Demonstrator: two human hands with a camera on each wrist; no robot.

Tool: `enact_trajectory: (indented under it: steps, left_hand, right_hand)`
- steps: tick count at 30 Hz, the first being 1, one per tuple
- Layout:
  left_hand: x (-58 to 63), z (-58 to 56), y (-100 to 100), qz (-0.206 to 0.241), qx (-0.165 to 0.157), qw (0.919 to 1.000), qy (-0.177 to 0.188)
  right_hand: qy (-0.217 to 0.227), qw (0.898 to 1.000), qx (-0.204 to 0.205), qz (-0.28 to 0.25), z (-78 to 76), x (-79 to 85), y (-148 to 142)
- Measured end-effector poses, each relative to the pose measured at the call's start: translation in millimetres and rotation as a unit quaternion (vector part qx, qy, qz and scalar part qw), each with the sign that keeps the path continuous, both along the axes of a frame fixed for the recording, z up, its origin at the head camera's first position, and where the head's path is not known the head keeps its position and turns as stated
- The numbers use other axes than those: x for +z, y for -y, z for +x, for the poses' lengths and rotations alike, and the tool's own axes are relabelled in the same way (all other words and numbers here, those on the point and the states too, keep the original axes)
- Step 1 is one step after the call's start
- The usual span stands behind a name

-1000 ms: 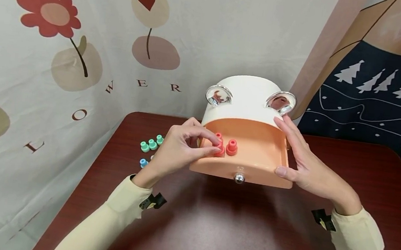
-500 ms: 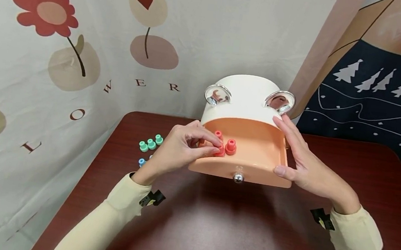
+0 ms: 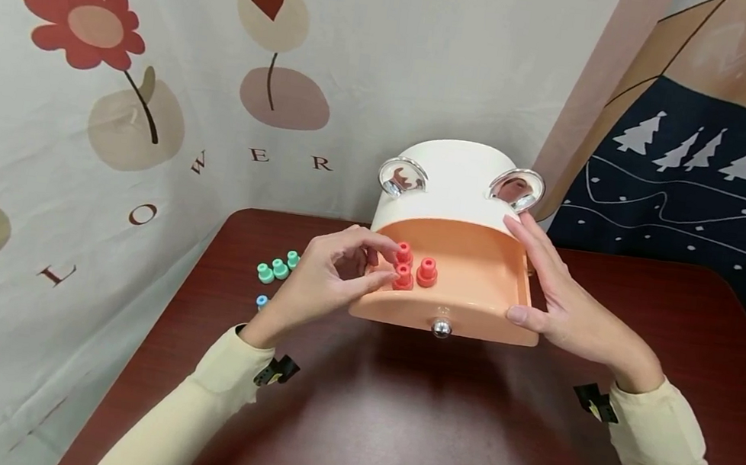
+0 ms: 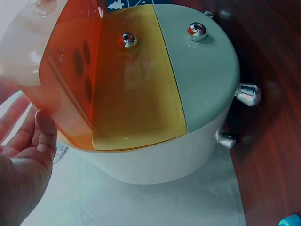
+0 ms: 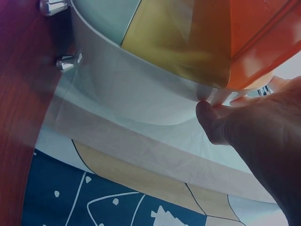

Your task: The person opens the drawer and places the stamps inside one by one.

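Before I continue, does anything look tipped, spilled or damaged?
Nothing stands out: three stepped red plastic pegs stand upright in the curved peach plastic drawer, and three similar green pegs upright on the brown wood-grain table.

The open drawer (image 3: 473,322) is peach, its pegs (image 3: 426,274) red, the housing (image 3: 458,177) white, the curtain (image 3: 380,49) flower-patterned.

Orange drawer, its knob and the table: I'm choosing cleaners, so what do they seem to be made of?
The drawer looks like glossy plastic: evenly orange walls with soft highlights. Its knob looks chromed, with mirror-like reflections; solid metal or plated plastic, I can't tell. The table shows reddish-brown grain and a sheen: probably varnished wood, possibly wood-look laminate.
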State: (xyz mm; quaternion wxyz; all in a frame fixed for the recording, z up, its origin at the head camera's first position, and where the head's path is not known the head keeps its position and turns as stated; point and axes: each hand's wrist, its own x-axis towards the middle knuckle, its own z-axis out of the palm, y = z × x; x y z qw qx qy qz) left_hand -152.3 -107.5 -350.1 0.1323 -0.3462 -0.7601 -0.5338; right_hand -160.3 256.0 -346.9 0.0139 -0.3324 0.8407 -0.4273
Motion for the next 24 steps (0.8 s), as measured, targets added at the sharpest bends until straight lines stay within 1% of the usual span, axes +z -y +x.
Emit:
enact_trajectory:
  steps: [4, 7, 10, 13, 16, 18, 20, 22, 24]
  left_hand:
    - [0.9, 9.6, 1, 0.012, 0.025, 0.9993, -0.026]
    - [1.4, 19.0, 0, 0.019, 0.041, 0.9974, -0.056]
    - [0.7, 29.0, -4, 0.033, 0.054, 0.9940, -0.090]
    - [-0.1, 39.6, -9, 0.063, 0.060, 0.9895, -0.115]
    - [-2.0, 49.7, -14, 0.103, 0.049, 0.9850, -0.130]
    - [-5.8, 55.9, -17, 0.118, 0.044, 0.9819, -0.141]
    - [-11.0, 61.1, -21, 0.124, 0.043, 0.9801, -0.149]
    - [-18.1, 65.9, -26, 0.121, 0.052, 0.9786, -0.158]
    - [-25.3, 69.4, -31, 0.119, 0.056, 0.9786, -0.158]
  right_hand:
    - [0.001, 1.000, 0.000, 0.003, 0.3, 0.8, 0]
    - [-0.004, 1.000, 0.002, 0.005, 0.4, 1.4, -1]
    - [-0.007, 1.000, 0.005, 0.003, 0.5, 1.4, -1]
    - [-0.010, 1.000, 0.006, 0.001, 0.2, 0.9, -1]
    - [-0.012, 1.000, 0.008, -0.001, -0.5, 0.2, -1]
    - [-0.012, 1.000, 0.009, -0.002, -0.5, -0.1, 0]
    - [-0.013, 1.000, 0.008, -0.004, -0.3, -0.5, -1]
    - [-0.011, 1.000, 0.005, -0.003, 0.0, -0.7, -1]
    - [-0.010, 1.000, 0.004, -0.002, -0.1, -0.5, -1]
